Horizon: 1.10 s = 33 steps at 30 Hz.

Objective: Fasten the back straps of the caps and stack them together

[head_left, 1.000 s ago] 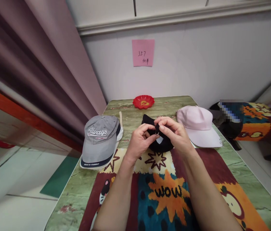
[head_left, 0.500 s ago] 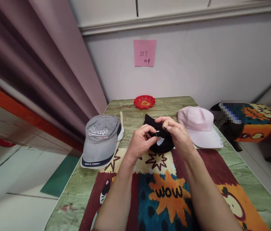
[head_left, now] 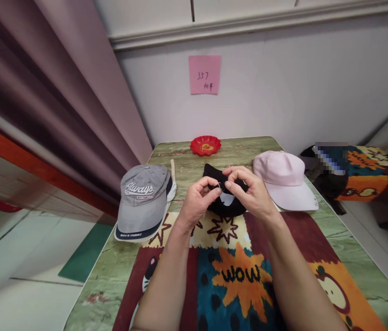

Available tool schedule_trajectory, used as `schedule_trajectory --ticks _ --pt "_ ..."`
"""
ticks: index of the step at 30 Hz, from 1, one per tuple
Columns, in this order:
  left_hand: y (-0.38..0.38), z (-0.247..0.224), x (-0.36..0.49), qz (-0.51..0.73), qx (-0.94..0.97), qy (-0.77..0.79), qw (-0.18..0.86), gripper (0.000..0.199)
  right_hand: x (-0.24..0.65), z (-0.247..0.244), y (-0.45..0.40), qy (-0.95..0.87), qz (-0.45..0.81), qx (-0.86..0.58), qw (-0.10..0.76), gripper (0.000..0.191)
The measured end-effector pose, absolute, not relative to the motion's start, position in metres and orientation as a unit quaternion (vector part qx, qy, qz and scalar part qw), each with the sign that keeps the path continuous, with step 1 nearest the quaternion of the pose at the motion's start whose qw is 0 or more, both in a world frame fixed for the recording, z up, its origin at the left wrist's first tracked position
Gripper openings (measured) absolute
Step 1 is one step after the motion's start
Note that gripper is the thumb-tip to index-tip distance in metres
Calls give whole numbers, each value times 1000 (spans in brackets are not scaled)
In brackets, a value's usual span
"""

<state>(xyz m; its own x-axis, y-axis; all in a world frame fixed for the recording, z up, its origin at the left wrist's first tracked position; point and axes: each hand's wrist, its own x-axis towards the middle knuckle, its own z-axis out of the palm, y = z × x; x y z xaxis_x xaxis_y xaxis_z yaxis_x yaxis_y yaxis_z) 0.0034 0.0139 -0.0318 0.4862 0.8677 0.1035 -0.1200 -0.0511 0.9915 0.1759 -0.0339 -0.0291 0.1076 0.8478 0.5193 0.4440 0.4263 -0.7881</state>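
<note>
A black cap (head_left: 224, 211) rests at mid-table, its back strap towards me and a whitish patch showing inside. My left hand (head_left: 197, 202) pinches the small metal buckle (head_left: 219, 185) of the strap between thumb and fingers. My right hand (head_left: 250, 191) is closed in a pinch on the strap just right of the buckle; the strap's end is mostly hidden by the fingers. To the left lies a grey cap (head_left: 143, 195) with "Always" lettering, over another light-coloured cap with a strap sticking up. A pale pink cap (head_left: 279, 170) sits to the right.
A red scalloped dish (head_left: 205, 146) stands at the far edge of the green table (head_left: 166, 154). Under my forearms spreads a colourful mat (head_left: 221, 312). A wall with a pink note (head_left: 205, 75) rises behind, and a curtain (head_left: 87, 69) hangs left.
My right hand has come down and in towards the left, so its fingertips now nearly meet my left ones at the buckle. The black cap has shifted slightly; the other caps stay put.
</note>
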Motion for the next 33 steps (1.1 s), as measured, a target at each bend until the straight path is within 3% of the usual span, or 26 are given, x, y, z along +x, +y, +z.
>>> schedule_trajectory --ticks 8,33 --pt "17 -39 8 445 618 305 572 27 164 -33 -32 -534 288 -534 589 12" --pt "13 -36 11 450 702 284 473 16 176 -29 -35 -543 326 -552 542 13"
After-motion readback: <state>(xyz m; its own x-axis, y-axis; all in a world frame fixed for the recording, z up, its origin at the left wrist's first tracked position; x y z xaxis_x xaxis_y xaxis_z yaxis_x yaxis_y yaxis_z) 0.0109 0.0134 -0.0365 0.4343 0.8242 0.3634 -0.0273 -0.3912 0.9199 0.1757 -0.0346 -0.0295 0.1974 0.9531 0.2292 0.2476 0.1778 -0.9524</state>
